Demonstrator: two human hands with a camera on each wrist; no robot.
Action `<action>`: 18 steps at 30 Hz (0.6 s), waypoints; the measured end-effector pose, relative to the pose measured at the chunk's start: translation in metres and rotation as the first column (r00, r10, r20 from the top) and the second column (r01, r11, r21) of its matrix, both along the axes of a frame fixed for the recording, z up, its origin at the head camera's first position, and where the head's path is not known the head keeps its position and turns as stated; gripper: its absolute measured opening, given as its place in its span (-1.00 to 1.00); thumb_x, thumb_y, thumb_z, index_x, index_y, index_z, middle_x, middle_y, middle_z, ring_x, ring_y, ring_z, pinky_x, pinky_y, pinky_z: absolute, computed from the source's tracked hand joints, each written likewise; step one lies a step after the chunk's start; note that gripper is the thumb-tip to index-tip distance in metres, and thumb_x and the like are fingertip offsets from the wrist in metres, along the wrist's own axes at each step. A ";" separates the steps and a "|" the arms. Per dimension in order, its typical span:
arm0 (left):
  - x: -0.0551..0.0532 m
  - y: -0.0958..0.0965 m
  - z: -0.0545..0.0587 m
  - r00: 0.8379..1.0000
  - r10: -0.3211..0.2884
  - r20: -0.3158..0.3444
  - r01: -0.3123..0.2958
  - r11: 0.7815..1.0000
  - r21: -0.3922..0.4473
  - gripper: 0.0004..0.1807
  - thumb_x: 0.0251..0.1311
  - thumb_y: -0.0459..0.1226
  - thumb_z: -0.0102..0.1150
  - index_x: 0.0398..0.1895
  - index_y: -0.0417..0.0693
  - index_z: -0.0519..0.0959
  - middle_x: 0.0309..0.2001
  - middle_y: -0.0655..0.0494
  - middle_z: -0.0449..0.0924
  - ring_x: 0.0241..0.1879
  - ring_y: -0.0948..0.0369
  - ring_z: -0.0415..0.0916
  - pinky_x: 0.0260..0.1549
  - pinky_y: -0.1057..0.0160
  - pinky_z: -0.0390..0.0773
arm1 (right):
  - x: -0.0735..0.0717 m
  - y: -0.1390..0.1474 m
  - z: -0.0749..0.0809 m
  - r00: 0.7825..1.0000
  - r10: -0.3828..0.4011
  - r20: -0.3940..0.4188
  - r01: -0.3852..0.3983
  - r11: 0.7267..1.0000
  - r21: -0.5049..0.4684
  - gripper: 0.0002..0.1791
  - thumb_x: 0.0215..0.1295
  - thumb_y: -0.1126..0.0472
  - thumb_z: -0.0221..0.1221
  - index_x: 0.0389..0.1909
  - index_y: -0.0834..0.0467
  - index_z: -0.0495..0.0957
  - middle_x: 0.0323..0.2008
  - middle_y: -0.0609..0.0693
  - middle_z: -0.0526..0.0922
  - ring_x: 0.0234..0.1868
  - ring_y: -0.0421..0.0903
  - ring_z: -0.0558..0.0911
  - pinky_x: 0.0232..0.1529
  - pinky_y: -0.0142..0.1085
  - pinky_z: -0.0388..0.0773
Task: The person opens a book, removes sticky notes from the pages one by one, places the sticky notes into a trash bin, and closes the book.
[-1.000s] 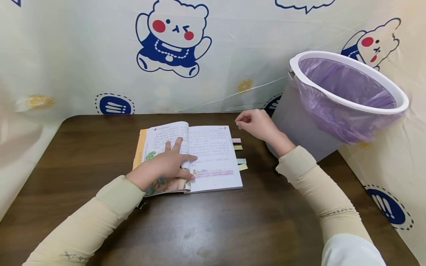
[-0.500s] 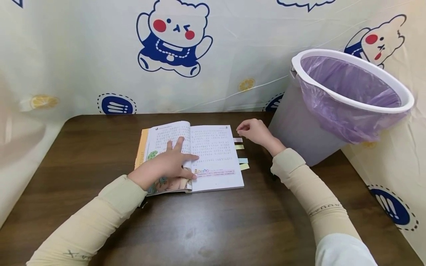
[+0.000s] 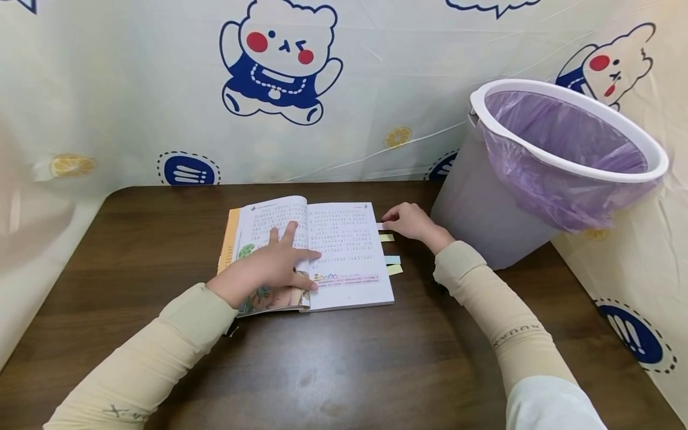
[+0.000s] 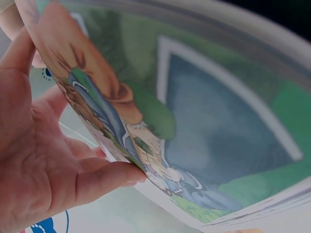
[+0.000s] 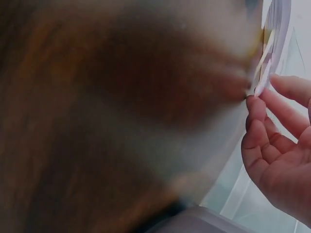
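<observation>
An open book lies on the table, with coloured sticky tabs along its right edge. My left hand rests on the left page, fingers spread across the middle fold. The left wrist view shows that hand's thumb side against the illustrated page. With thumb and fingertips, my right hand pinches the topmost tab, a pale pink sticky tab. In the right wrist view the fingertips meet at the end of this pink tab. Below it stick out a yellow-green tab, a blue tab and another yellow-green tab.
A grey trash bin with a white rim and purple liner bag stands at the right, close beside my right forearm. A cartoon-printed curtain hangs behind the brown wooden table.
My right hand has come down and toward the book from beside the bin, and its fingertips now pinch the pink tab. My left hand has stayed on the page.
</observation>
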State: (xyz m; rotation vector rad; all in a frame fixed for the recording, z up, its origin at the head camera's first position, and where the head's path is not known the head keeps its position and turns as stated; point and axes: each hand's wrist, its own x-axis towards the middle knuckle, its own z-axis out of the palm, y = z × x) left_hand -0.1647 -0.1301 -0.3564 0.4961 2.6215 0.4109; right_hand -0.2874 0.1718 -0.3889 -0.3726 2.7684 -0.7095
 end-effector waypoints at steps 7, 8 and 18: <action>0.000 -0.001 0.000 1.000 0.004 0.002 -0.004 1.000 -0.006 -0.22 0.18 0.18 0.39 0.47 0.19 0.47 0.60 -0.38 -0.42 0.47 -0.54 -0.40 -0.28 -0.12 0.62 | 0.000 -0.002 -0.003 1.000 0.002 0.004 -0.002 1.000 -0.015 -0.71 0.45 0.18 0.25 0.03 0.27 0.72 0.08 0.20 0.64 -0.03 0.09 0.54 0.01 -0.06 0.54; 0.000 -0.001 0.000 1.000 0.005 0.003 -0.005 1.000 -0.005 -0.22 0.19 0.18 0.39 0.46 0.19 0.47 0.60 -0.38 -0.42 0.47 -0.54 -0.41 -0.27 -0.13 0.63 | 0.000 -0.002 -0.002 1.000 -0.001 0.005 0.001 1.000 -0.021 -0.73 0.45 0.18 0.26 0.01 0.26 0.72 0.06 0.20 0.64 -0.06 0.08 0.53 -0.02 -0.07 0.54; 0.000 -0.001 0.001 1.000 -0.005 0.004 0.005 1.000 -0.005 -0.22 0.20 0.17 0.38 0.47 0.16 0.46 0.60 -0.40 -0.43 0.47 -0.55 -0.42 -0.18 -0.23 0.62 | -0.003 -0.004 0.007 1.000 -0.012 0.019 0.013 0.998 -0.055 -0.81 0.41 0.16 0.30 -0.26 0.24 0.70 -0.32 0.10 0.68 -0.34 0.01 0.51 -0.28 -0.19 0.44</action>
